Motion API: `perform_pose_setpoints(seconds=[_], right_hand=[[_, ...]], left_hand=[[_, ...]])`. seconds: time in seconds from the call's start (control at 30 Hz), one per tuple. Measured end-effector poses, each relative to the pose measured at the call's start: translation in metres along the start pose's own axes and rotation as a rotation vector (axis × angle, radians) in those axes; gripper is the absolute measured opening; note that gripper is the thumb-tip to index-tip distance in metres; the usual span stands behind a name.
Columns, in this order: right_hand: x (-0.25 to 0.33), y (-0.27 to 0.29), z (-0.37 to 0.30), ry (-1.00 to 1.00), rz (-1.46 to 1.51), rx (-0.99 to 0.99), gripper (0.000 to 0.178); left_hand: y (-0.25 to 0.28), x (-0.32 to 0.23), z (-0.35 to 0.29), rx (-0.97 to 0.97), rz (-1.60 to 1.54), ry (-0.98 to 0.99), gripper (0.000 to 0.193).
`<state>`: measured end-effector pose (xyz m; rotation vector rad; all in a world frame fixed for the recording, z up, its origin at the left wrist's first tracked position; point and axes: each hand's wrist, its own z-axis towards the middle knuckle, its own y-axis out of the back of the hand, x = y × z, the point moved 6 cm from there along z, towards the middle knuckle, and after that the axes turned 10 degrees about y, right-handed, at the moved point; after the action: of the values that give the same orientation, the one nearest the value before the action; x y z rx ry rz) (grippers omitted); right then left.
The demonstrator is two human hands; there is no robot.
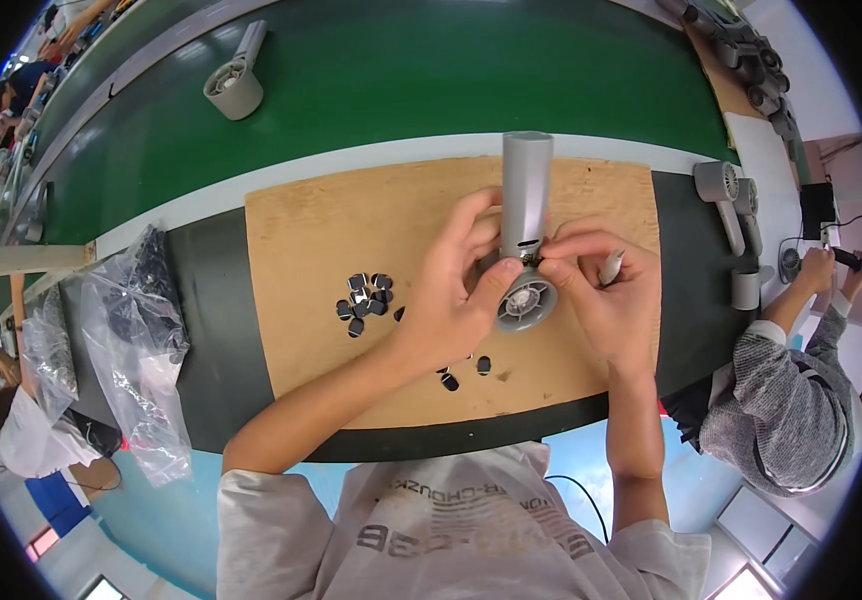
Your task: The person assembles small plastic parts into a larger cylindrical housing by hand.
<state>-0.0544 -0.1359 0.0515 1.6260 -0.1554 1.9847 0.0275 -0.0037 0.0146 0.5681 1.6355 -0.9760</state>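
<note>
A grey handheld fan (527,190) is held over the brown cardboard, its tube-shaped handle pointing away from me and its round fan head toward me. My left hand (456,290) is closed round it, with the thumb by the neck between handle and head. At that same neck, the thumb and forefinger of my right hand (606,295) pinch together; whatever small part lies between them is hidden. A pale pointed object (611,266) shows among the right hand's curled fingers. Several small black pieces (359,298) lie on the cardboard, left of and below my left hand.
The cardboard sheet (301,220) covers part of a dark worktop. Beyond runs a green conveyor belt (401,80) carrying another grey fan (236,88). Clear plastic bags (136,340) lie left. More fans (719,190) stand right, near a co-worker in a grey sleeve (781,400).
</note>
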Motion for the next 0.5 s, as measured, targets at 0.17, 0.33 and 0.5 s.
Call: perform_pose_setpoints(seconds=[0.17,0.33,0.5], right_hand=[[-0.001,-0.002,-0.002,-0.043,-0.029,-0.016,0.016],[0.008,-0.006,0.001,0.117,-0.177,-0.02,0.018],[0.012,-0.005,0.005,0.202,-0.168,0.045,0.019]], left_hand=[[-0.001,0.001,-0.001,-0.013,-0.056,0.02,0.054],[0.0,0.002,-0.001,-0.002,-0.14,0.006,0.054],[-0.003,-0.002,-0.002,-0.003,-0.082,0.001,0.055]])
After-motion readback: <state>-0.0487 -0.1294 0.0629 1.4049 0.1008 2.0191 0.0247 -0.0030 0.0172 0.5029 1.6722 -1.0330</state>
